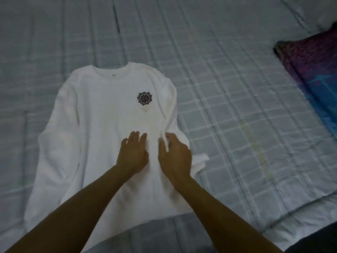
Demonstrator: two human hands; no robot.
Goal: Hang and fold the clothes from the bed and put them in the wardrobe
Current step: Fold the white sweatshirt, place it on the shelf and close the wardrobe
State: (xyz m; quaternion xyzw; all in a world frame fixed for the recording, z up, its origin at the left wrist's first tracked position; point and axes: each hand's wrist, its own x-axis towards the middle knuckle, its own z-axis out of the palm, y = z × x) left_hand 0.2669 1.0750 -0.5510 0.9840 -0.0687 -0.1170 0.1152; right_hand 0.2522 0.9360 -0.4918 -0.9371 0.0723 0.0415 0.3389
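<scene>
Shirt [102, 143] lies on the bed [228, 88], pillow [313, 73] to its right.

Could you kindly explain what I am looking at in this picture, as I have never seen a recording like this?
There is no machine here. A person wears a camera on the head, so this single picture looks down at their own bare arms. A white long-sleeved shirt lies face up on the checked quilt of a bed, with a patterned pillow at the right edge. The left hand rests flat and open on the shirt's front. The right hand pinches the sleeve, which lies folded inward along that side.
</scene>
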